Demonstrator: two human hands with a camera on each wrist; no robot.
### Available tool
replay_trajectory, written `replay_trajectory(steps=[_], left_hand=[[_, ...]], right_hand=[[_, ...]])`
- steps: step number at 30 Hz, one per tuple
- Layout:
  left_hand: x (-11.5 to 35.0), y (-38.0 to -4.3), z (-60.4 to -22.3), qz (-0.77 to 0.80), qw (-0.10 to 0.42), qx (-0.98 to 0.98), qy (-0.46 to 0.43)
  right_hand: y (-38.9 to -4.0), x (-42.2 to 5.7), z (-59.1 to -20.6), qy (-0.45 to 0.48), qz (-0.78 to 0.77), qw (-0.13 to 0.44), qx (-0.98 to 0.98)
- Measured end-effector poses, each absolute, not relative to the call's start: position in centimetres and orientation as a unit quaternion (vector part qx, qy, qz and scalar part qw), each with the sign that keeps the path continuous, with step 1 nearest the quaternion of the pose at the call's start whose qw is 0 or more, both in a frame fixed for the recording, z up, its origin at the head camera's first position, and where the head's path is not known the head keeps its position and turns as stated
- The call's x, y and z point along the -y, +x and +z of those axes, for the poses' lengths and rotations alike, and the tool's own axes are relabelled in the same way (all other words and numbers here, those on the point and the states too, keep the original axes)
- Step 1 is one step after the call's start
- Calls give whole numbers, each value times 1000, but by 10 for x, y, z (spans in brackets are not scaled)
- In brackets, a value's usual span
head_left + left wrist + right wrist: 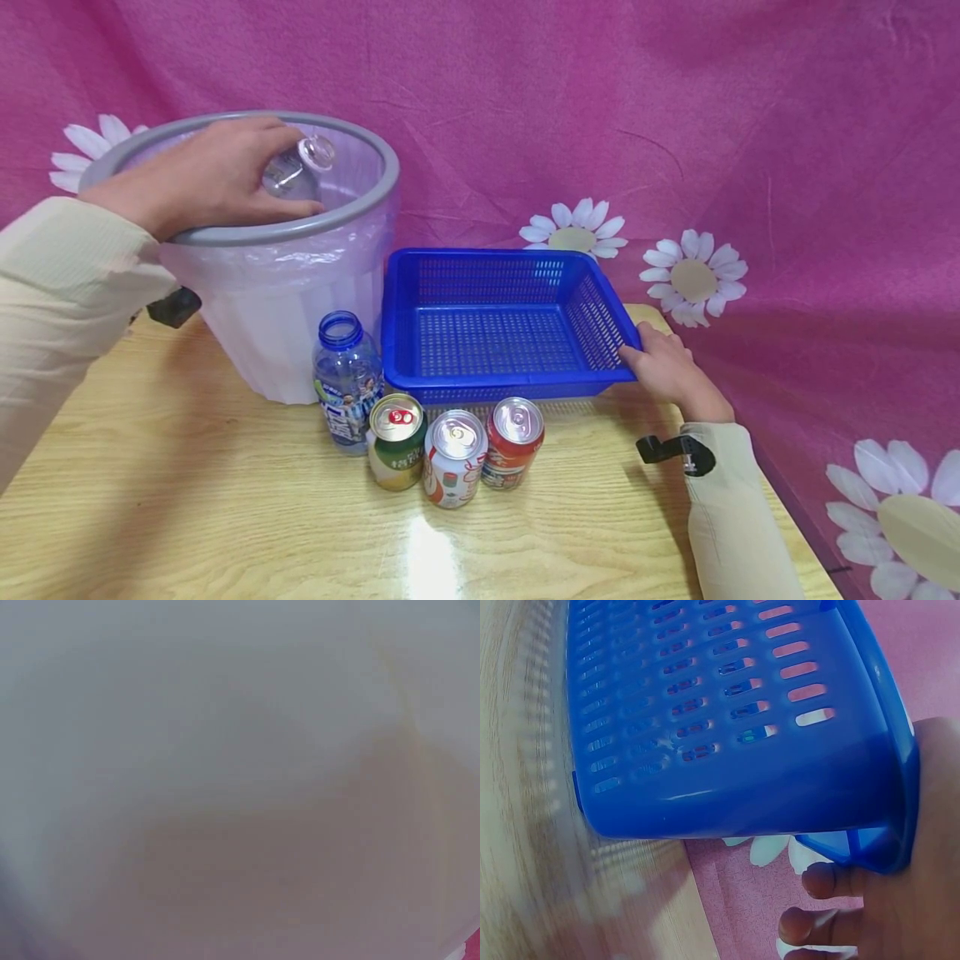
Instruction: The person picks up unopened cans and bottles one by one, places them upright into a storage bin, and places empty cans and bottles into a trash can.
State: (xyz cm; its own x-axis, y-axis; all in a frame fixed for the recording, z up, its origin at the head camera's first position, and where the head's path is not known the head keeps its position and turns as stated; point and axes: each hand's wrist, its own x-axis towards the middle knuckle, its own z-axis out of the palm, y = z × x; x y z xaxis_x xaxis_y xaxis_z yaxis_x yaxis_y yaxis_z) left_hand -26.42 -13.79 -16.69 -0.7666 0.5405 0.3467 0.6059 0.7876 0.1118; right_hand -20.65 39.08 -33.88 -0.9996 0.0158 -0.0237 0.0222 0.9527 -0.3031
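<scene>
Blue basket, magenta cloth, white flowers and my cream sleeves
I see beige centres in the flowers; on my left, a whitish bin with a grey rim and a clear far bottle. The near bottle has a blue neck and blue-and-white label. The left can is green and gold, red-tabbed; the middle can white with red lettering; the right can red, silver-topped. The table shows yellowish wood grain.
</scene>
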Motion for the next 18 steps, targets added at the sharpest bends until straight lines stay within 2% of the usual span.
replay_trajectory(steps=[18], left_hand=[[136, -258, -164, -168, 182, 929, -274]], right_hand=[[-206, -393, -337, 10, -157, 18, -987]])
